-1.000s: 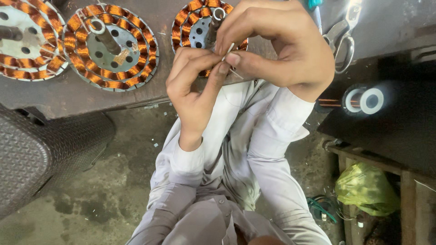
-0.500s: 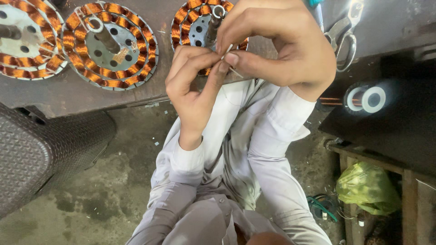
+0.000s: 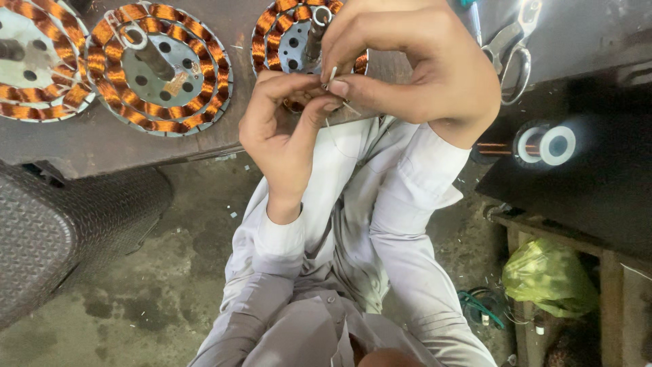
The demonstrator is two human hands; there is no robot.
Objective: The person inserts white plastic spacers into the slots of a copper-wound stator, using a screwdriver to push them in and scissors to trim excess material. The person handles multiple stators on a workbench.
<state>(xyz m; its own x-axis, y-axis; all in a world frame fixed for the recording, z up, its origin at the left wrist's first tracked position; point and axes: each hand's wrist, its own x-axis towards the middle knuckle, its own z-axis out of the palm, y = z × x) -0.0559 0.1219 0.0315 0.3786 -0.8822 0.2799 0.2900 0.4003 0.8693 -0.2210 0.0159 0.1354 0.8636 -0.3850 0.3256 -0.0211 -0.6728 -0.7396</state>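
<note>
My left hand (image 3: 282,129) and my right hand (image 3: 414,68) meet at the near edge of a dark workbench (image 3: 102,146). Their fingertips pinch a thin wire end (image 3: 333,76) with a pale sleeve on it. The wire comes from a round motor stator with copper windings (image 3: 278,34), which lies just behind my hands and is partly hidden by them. Both hands are closed on the wire.
Two more copper-wound stators (image 3: 159,64) (image 3: 34,68) lie on the bench to the left. Scissors (image 3: 509,51) rest at the right. A spool of copper wire (image 3: 543,144) sits on a dark surface at the right, a green bag (image 3: 547,275) below it. A dark woven seat (image 3: 61,231) stands at the left.
My hands have stayed at the same spot on the stator's edge; only the fingers have shifted slightly on the wire.
</note>
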